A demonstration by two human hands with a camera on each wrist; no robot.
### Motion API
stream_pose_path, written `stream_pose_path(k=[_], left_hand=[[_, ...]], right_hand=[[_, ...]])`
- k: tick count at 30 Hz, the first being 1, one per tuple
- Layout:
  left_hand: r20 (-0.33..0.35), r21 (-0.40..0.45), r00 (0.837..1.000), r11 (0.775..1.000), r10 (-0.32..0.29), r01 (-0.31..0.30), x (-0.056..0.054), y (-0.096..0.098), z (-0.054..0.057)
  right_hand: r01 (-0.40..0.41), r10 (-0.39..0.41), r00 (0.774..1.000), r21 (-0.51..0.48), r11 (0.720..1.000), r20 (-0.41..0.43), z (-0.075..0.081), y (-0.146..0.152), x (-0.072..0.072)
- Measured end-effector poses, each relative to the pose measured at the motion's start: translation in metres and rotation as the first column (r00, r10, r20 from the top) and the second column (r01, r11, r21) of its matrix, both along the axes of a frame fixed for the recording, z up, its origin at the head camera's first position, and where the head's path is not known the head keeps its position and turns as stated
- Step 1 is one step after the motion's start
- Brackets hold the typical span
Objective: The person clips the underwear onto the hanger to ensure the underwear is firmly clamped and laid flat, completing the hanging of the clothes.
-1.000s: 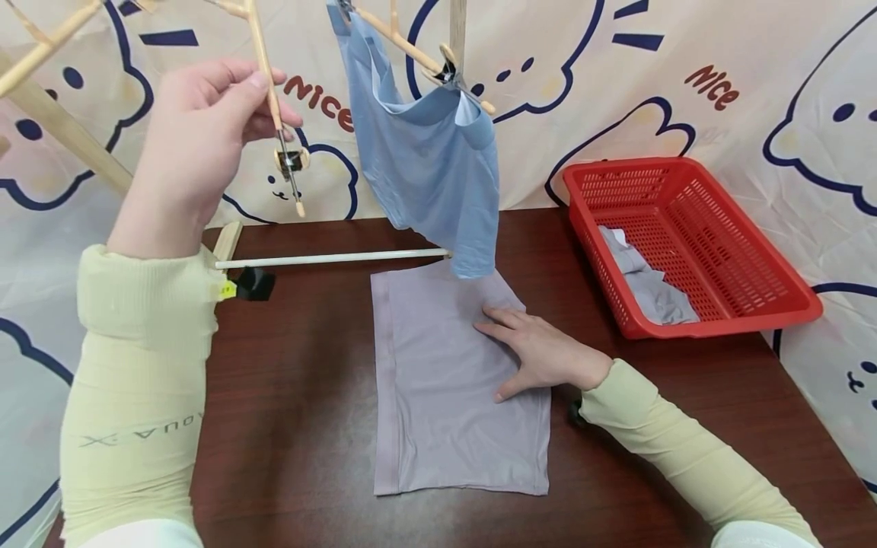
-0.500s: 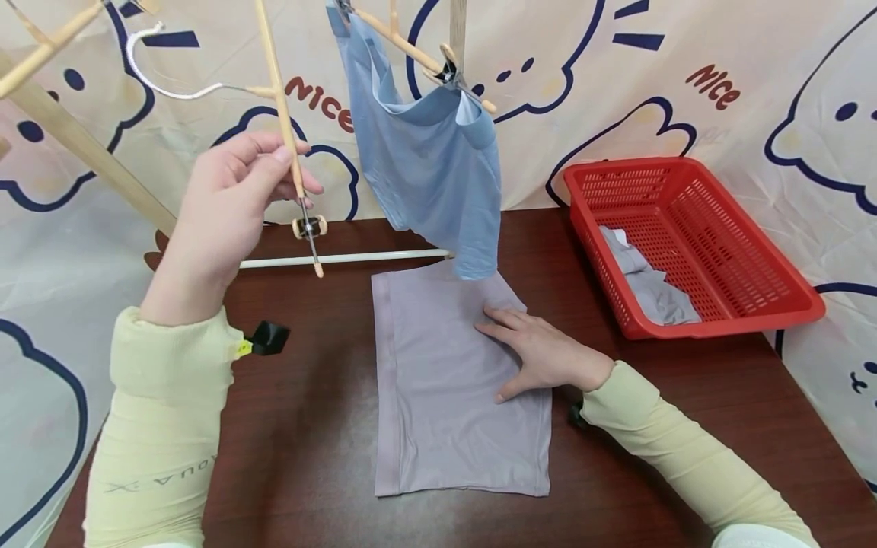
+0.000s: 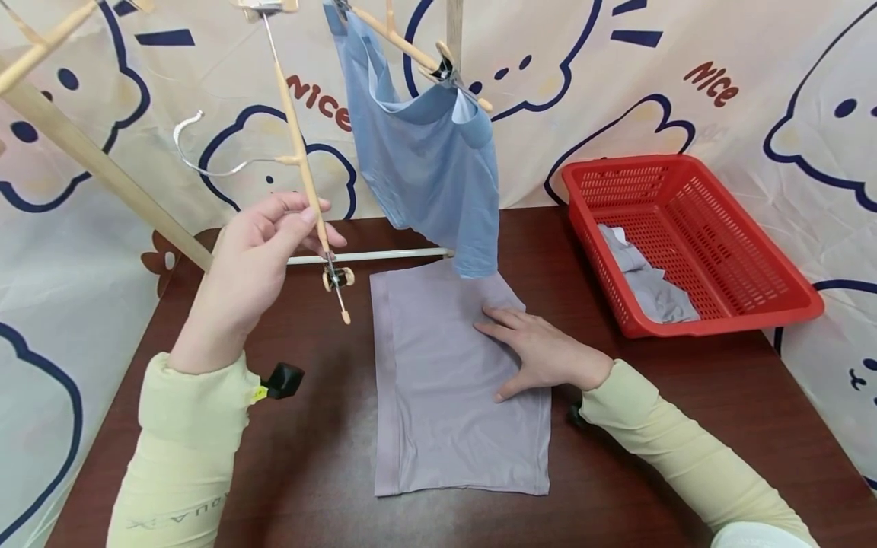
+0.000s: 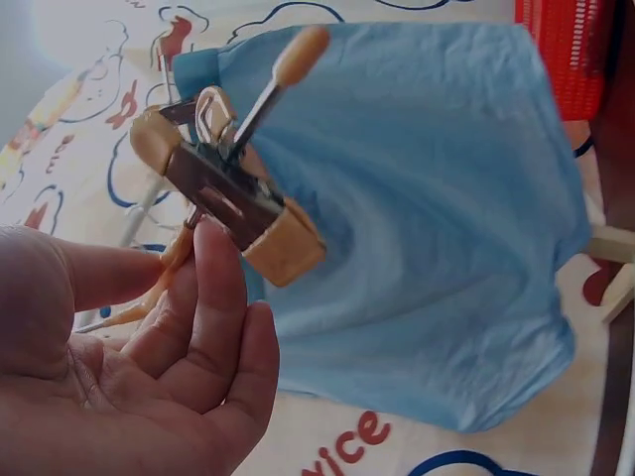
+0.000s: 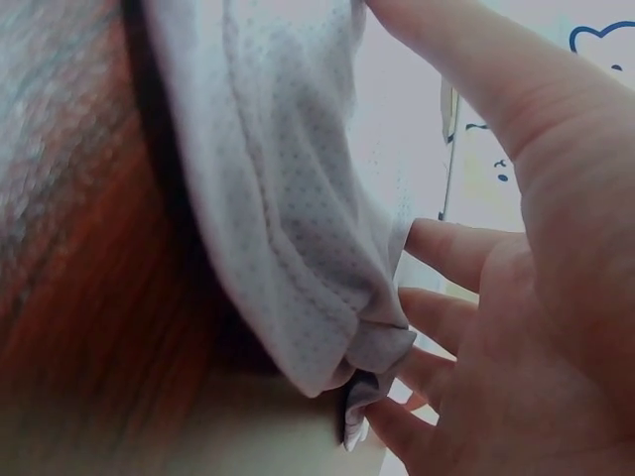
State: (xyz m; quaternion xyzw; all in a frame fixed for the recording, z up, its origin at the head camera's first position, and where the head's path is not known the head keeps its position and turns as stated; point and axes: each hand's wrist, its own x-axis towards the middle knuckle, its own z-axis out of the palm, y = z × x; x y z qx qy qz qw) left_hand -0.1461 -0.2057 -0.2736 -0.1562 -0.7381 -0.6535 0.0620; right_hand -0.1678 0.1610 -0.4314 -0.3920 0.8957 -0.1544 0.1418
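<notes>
My left hand (image 3: pixel 263 262) pinches a tan clip hanger (image 3: pixel 304 171) between thumb and fingers, low on its bar. The hanger's white hook points left, and a clip (image 3: pixel 338 279) sits just below the fingers. In the left wrist view that clip (image 4: pixel 233 188) shows large, with blue cloth behind it. My right hand (image 3: pixel 541 350) rests with spread fingers on the right side of a grey-lilac garment (image 3: pixel 459 426) lying flat on the table. In the right wrist view the fingertips touch the edge of this dotted fabric (image 5: pixel 288 198).
Blue shorts (image 3: pixel 428 160) hang clipped to another hanger (image 3: pixel 397 38), their lower corner overlapping the grey garment's top. A red basket (image 3: pixel 747 327) with crumpled grey cloth (image 3: pixel 651 285) stands at the right. A wooden pole (image 3: pixel 103 167) slants at the left, and a white rod (image 3: pixel 384 255) crosses behind.
My left hand has come down and to the right with the hanger, whose hook and upper clip have come into view. My right hand and the flat garment have stayed in place.
</notes>
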Motion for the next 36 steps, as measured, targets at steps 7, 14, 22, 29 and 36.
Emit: stream_pose_path(k=[7,14,22,29,36], left_hand=[[0.059,0.046,0.994,0.995,-0.089,0.086,0.006,0.005,-0.027],[0.11,0.006,0.984,0.99,-0.138,0.139,0.009,0.009,-0.05],[0.161,0.03,0.966,0.979,-0.202,0.2,0.014,0.02,-0.072],[0.221,0.059,0.938,0.964,-0.266,0.26,0.019,0.032,-0.086],[0.251,0.068,0.907,0.94,-0.339,0.333,0.022,0.043,-0.101]], right_hand=[[0.012,-0.012,1.0,0.017,1.0,0.009,0.004,-0.004,-0.001],[0.063,-0.063,0.998,-0.045,0.997,0.001,0.012,-0.013,-0.003],[0.027,-0.032,0.999,-0.237,0.971,-0.018,0.018,-0.032,0.003],[-0.03,0.042,0.999,-0.381,0.924,0.024,0.022,-0.053,0.012],[-0.105,0.15,0.987,-0.451,0.886,0.064,0.025,-0.071,0.023]])
